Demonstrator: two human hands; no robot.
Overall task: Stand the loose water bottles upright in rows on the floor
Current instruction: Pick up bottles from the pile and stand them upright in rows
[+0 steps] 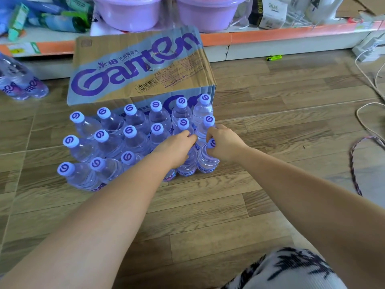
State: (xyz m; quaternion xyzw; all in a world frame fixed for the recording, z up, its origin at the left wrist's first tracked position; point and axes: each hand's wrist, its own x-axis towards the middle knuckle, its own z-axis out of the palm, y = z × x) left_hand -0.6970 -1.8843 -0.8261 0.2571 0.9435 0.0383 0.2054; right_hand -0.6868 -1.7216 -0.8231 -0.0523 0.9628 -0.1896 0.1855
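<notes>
Several clear water bottles with pale purple caps point(129, 130) stand upright in three rows on the wooden floor, in front of a Ganten cardboard box point(133, 67). My left hand point(177, 149) grips the top of a front-row bottle point(188, 165), hiding its cap. My right hand point(224, 140) holds the neck of the rightmost front-row bottle point(208, 161), its cap showing between my fingers. Two more bottles point(23, 82) lie loose on the floor at the far left.
A low shelf with an orange edge point(270, 34) runs along the back, carrying purple basins point(129, 11) and packets. A green lighter point(274, 58) lies on the floor by it. Cords and a braided rope point(354, 163) trail on the right. My patterned knee point(291, 270) is at the bottom.
</notes>
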